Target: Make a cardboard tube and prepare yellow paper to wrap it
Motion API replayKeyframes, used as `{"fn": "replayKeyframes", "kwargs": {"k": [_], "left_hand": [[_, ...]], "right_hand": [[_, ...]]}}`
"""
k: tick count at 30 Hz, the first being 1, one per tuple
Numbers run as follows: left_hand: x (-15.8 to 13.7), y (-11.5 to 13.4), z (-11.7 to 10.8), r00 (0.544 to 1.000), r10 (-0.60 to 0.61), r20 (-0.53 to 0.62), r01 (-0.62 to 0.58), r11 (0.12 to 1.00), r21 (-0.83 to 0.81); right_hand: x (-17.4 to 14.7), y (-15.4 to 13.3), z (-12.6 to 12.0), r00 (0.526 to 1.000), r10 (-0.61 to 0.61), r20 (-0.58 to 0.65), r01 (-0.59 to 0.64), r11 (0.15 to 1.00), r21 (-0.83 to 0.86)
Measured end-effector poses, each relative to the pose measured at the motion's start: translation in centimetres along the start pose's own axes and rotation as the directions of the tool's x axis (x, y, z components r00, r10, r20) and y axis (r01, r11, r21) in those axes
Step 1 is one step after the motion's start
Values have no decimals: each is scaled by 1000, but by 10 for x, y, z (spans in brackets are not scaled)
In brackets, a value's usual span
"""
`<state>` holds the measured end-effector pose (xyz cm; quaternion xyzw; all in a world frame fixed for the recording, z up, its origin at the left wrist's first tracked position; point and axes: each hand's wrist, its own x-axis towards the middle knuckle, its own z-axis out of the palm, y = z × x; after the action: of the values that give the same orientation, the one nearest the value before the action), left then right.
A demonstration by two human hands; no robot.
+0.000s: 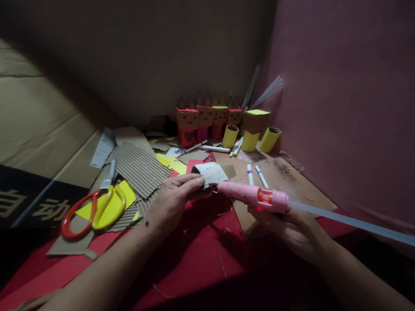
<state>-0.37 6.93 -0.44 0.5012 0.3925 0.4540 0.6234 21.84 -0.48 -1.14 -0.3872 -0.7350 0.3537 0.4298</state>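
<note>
My left hand [177, 194] is closed on a curved piece of cardboard [212, 173] with a white printed label on its upper face. In my right hand [285, 231] is a pink glue gun [240, 192], pointed left, its nozzle at the near edge of the cardboard piece. I cannot tell whether the nozzle touches it. A red light glows on the gun's body. From its rear a long translucent glue stick [350, 219] sticks out to the right. My right fingers are partly hidden beneath the gun.
Red-and-yellow-handled scissors [94, 211] lie left on corrugated cardboard scraps [139, 166]. Several cardboard figures with drawn faces [188, 119] stand behind, beside yellow tubes [231, 136] and a yellow tube with a box top [256, 123]. Markers [249, 174] lie on a cardboard sheet [301, 190]. A pink wall [350, 108] rises right.
</note>
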Motion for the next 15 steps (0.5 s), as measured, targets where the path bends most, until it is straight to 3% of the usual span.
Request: {"fn": "replayKeyframes", "kwargs": {"k": [8,15], "left_hand": [[0,0,1,1000,1,-3,-1,1000,26],[1,1,-1,1000,8,23,-9,999,52]], "right_hand": [[-2,4,-1,985,135,112,-143,987,66],[-4,10,0,994,96,58,-99,993,57]]}}
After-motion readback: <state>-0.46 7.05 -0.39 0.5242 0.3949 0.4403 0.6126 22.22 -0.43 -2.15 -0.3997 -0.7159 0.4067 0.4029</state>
